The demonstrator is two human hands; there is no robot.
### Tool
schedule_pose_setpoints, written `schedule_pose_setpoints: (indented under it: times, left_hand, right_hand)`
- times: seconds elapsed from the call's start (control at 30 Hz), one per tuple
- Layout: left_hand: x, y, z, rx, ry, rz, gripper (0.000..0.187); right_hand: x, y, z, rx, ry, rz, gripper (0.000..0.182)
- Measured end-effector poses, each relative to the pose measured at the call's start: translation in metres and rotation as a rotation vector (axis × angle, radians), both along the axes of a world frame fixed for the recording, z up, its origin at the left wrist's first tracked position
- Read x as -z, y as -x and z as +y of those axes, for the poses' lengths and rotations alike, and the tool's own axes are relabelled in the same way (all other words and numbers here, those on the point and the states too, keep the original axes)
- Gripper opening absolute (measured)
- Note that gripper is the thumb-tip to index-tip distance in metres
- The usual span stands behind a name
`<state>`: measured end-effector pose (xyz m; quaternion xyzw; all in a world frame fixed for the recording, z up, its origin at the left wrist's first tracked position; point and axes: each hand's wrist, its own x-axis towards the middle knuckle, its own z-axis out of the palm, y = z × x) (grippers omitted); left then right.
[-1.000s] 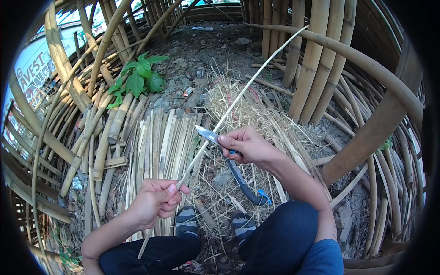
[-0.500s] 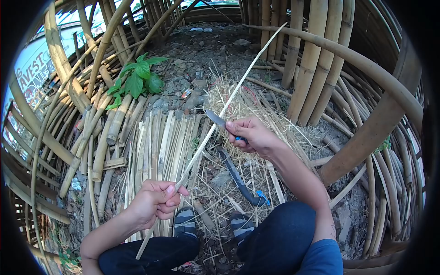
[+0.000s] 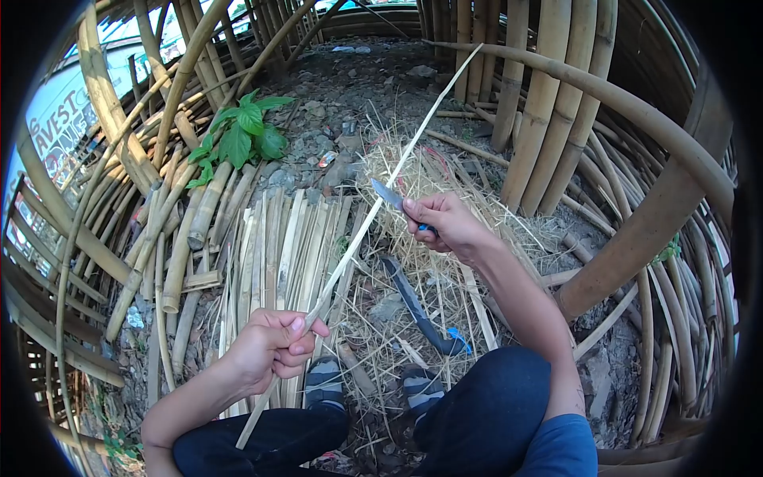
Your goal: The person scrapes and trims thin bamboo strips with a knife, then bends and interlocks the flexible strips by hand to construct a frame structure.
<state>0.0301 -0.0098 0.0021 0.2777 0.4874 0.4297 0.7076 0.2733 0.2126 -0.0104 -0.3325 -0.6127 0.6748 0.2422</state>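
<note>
Our right hand (image 3: 445, 224) has run the knife (image 3: 387, 193) farther up the bamboo strip (image 3: 373, 215). Our left hand (image 3: 270, 343), fist closed, grips its lower end. The strip looks light, springy and sharp-edged, so we judge a firm low grip best.

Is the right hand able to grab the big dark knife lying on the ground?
Probably yes, but not right away: the right hand already grips a small knife. The big dark knife lies uncovered on the straw just below it.

Bright, even daylight, soft shadows, sharp focus, strong fisheye curvature with black vignetted corners
</note>
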Motion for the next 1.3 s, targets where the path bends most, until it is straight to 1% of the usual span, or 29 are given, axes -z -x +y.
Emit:
schedule_pose_setpoints:
  times: [0.03, 0.07, 0.13, 0.2, 0.23, 0.27, 0.33, 0.4, 0.5, 0.6, 0.67, 0.7, 0.77, 0.83, 0.93, 0.97, 1.0, 1.07, 1.1, 1.13, 1.2, 1.27, 1.3]
  left_hand:
    - [0.000, 0.000, 0.002, -0.005, 0.010, 0.002, 0.028]
    - [-0.001, 0.000, 0.003, -0.005, 0.005, 0.004, 0.028]
    - [-0.002, 0.000, 0.002, 0.006, 0.012, 0.005, 0.028]
    - [-0.002, 0.001, 0.000, 0.009, 0.004, -0.008, 0.029]
    - [-0.002, 0.001, 0.000, 0.013, -0.019, -0.024, 0.029]
    - [-0.002, 0.001, 0.000, 0.014, -0.022, -0.026, 0.029]
    - [-0.002, 0.001, 0.002, 0.003, -0.003, 0.006, 0.029]
    - [-0.002, 0.000, 0.002, 0.003, -0.011, 0.015, 0.028]
    - [0.000, -0.001, 0.000, 0.009, -0.003, 0.018, 0.028]
    - [0.002, 0.000, 0.002, 0.012, 0.004, 0.021, 0.028]
    - [0.002, 0.000, 0.003, 0.007, 0.013, 0.027, 0.028]
    - [0.000, -0.002, 0.002, 0.010, 0.005, 0.040, 0.028]
    - [0.001, -0.004, 0.000, 0.021, 0.008, 0.051, 0.027]
    - [0.002, -0.004, 0.000, 0.013, 0.006, 0.037, 0.027]
    - [0.002, -0.002, 0.002, 0.018, 0.015, 0.051, 0.027]
    - [0.002, -0.002, 0.003, 0.023, 0.005, 0.055, 0.027]
    - [0.002, -0.002, 0.002, 0.017, 0.005, 0.048, 0.027]
    - [0.003, -0.003, -0.001, 0.017, 0.008, 0.039, 0.027]
    - [0.004, -0.004, -0.001, 0.021, 0.018, 0.044, 0.028]
    - [0.003, -0.004, 0.000, 0.024, 0.025, 0.051, 0.028]
    - [0.001, -0.004, 0.000, 0.025, 0.014, 0.060, 0.028]
    - [0.000, -0.004, 0.000, 0.026, 0.021, 0.065, 0.028]
    - [0.001, -0.005, 0.000, 0.024, 0.021, 0.066, 0.027]
  right_hand:
    - [0.002, 0.005, -0.010, -0.017, 0.008, 0.007, 0.037]
    - [0.007, 0.009, -0.018, -0.084, -0.011, -0.035, 0.038]
    - [0.001, 0.014, -0.037, -0.170, 0.027, -0.052, 0.039]
    - [0.002, 0.006, -0.018, -0.140, 0.024, -0.030, 0.041]
    - [0.002, 0.003, -0.006, -0.088, 0.001, 0.004, 0.042]
    - [0.004, 0.001, -0.005, -0.086, -0.002, 0.002, 0.042]
    - [0.004, 0.003, -0.010, -0.097, 0.076, 0.013, 0.042]
    - [0.008, 0.005, -0.013, -0.111, 0.081, -0.021, 0.040]
    - [0.000, -0.004, 0.011, 0.036, 0.035, 0.024, 0.038]
    - [0.002, -0.009, 0.013, -0.012, 0.075, -0.015, 0.039]
    - [-0.002, -0.002, -0.013, -0.136, 0.076, -0.014, 0.039]
    - [-0.005, -0.003, -0.013, -0.138, 0.078, -0.035, 0.039]
    - [-0.004, -0.007, 0.000, -0.134, 0.091, -0.057, 0.039]
    - [-0.003, -0.010, 0.021, 0.001, 0.108, 0.018, 0.038]
    - [-0.001, -0.005, 0.005, -0.027, 0.098, -0.032, 0.037]
    - [-0.006, -0.006, -0.001, -0.052, 0.052, -0.066, 0.038]
    - [-0.003, -0.009, 0.009, -0.046, 0.051, -0.062, 0.038]
    - [0.008, -0.017, 0.038, 0.056, 0.050, 0.024, 0.040]
    - [0.003, -0.019, 0.037, 0.101, 0.065, 0.037, 0.040]
    - [0.001, -0.019, 0.033, 0.103, 0.057, 0.037, 0.040]
    - [-0.003, -0.014, 0.016, -0.044, 0.096, -0.025, 0.038]
    - [-0.006, -0.016, 0.019, -0.054, 0.106, -0.030, 0.037]
    - [-0.002, -0.020, 0.034, -0.008, 0.114, -0.013, 0.038]
